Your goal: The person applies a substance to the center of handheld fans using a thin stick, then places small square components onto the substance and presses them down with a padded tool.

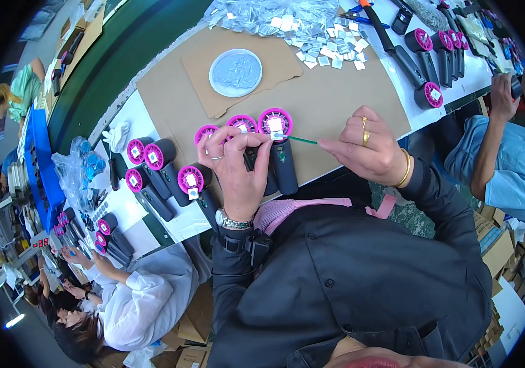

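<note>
My left hand (236, 165) is closed in a pinch, thumb against forefinger, on a small whitish square tile (279, 136). My right hand (366, 147) grips a thin green stick (302, 140), whose far tip reaches the tile. Just behind the tile lies a dark handheld device with a pink ringed head (275, 121) and a white square at its centre. More such devices lie beside it, partly covered by my left hand. Another pink-ringed device (191, 178), with two small squares on it, lies left of my left wrist.
A round white dish (235, 73) of grey-blue paste rests on cardboard (198, 101). Loose square tiles (336, 46) are scattered at the back. Several pink-headed devices (429, 95) lie right, others (154, 154) left. Co-workers sit on the left (146, 300) and right (507, 172).
</note>
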